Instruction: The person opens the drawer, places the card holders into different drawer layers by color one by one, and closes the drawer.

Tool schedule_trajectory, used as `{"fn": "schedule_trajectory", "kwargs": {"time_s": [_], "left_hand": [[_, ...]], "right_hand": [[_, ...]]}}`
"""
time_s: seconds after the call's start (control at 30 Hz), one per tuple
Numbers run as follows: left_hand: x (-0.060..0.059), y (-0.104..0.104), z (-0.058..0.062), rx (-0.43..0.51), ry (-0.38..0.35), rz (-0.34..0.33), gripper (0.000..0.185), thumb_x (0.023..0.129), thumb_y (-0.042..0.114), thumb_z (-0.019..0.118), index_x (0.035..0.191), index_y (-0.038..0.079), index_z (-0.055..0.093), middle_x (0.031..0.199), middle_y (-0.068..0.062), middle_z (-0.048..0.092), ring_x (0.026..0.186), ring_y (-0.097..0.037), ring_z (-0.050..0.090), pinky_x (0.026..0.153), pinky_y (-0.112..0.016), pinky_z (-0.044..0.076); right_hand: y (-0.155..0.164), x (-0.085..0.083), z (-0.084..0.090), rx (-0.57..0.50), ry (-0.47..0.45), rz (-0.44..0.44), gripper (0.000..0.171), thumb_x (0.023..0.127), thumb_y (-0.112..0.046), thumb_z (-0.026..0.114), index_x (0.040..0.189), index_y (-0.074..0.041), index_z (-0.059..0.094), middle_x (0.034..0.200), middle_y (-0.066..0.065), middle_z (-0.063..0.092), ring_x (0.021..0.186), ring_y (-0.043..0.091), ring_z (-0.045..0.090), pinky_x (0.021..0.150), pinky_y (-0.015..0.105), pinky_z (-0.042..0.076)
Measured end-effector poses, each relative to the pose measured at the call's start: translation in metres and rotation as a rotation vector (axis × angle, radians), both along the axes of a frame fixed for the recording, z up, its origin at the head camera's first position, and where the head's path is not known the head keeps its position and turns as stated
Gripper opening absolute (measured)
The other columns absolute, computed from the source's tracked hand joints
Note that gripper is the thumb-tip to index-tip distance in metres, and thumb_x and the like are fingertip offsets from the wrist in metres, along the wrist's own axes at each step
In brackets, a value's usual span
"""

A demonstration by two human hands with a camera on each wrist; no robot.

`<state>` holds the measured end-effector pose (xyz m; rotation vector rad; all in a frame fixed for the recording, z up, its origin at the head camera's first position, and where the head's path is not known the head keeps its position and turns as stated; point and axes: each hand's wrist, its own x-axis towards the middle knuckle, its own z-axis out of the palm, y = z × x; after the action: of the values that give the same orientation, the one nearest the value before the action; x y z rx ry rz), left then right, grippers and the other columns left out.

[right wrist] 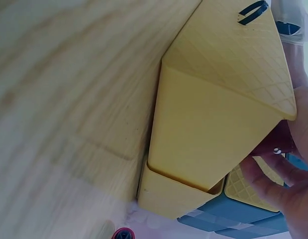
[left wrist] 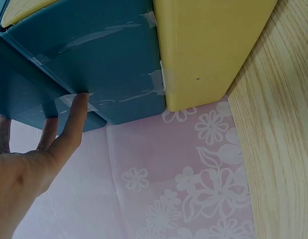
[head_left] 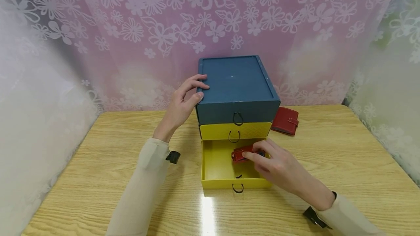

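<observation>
**Red wallet held over the open bottom drawer**

The small red wallet (head_left: 242, 153) is inside the pulled-out yellow drawer (head_left: 216, 166), at its right part, and the right hand (head_left: 279, 168) pinches it between the thumb and the first fingers. The fingers are curled around the wallet, so this hand is grasping it. I cannot tell whether the wallet already touches the drawer floor or is a little above it. In the right wrist view the fingers (right wrist: 278, 174) reach over the drawer's side wall, and the wallet shows only as a dark red patch behind them.

Just above this grip is the closed middle drawer (head_left: 234, 130), also yellow, with a black loop handle. Above that sits the blue top of the drawer box (head_left: 236, 83). The left hand (head_left: 183, 105) rests on the box's left upper corner, the fingers nearly straight and pressing flat against the blue side; it closes around nothing. The left wrist view shows the fingertips (left wrist: 80, 102) on the blue wall, where clear tape is stuck.

To the right of the grip and further back, a second red wallet (head_left: 285, 120) lies on the wooden table (head_left: 344, 163), just beside the box.
</observation>
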<state>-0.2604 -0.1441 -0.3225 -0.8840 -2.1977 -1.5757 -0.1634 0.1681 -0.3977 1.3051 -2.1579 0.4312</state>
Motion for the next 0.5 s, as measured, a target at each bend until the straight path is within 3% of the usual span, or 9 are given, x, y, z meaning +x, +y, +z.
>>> {"fn": "schedule_trajectory", "kwargs": {"time_s": [0.13, 0.3, 0.5], "left_hand": [[-0.0007, 0.0, 0.0001, -0.003, -0.003, 0.007, 0.026, 0.105, 0.02, 0.051, 0.123, 0.011, 0.067, 0.156, 0.004, 0.049, 0.147, -0.012, 0.04, 0.123, -0.047, 0.034], [-0.0012, 0.0001, 0.0002, -0.003, -0.004, 0.005, 0.026, 0.105, 0.02, 0.051, 0.123, 0.01, 0.067, 0.156, 0.003, 0.049, 0.148, -0.013, 0.039, 0.123, -0.049, 0.033], [-0.001, 0.0005, 0.0006, -0.001, -0.002, 0.0, 0.026, 0.105, 0.02, 0.051, 0.123, 0.01, 0.067, 0.156, 0.002, 0.048, 0.148, -0.013, 0.039, 0.123, -0.048, 0.033]], "right_hand": [[-0.0012, -0.0038, 0.0006, -0.025, 0.02, 0.022, 0.04, 0.105, -0.022, 0.037, 0.113, -0.013, 0.075, 0.101, 0.009, 0.064, 0.087, 0.019, 0.057, 0.064, 0.027, 0.054], [-0.0016, -0.0059, 0.0026, -0.031, 0.006, 0.043, 0.026, 0.097, -0.01, 0.057, 0.115, -0.013, 0.075, 0.102, 0.009, 0.063, 0.085, 0.019, 0.056, 0.065, 0.026, 0.052], [-0.0003, -0.0057, 0.0033, -0.015, -0.068, 0.031, 0.031, 0.104, -0.027, 0.05, 0.114, -0.017, 0.077, 0.104, 0.006, 0.063, 0.087, 0.015, 0.055, 0.069, 0.024, 0.051]]}}
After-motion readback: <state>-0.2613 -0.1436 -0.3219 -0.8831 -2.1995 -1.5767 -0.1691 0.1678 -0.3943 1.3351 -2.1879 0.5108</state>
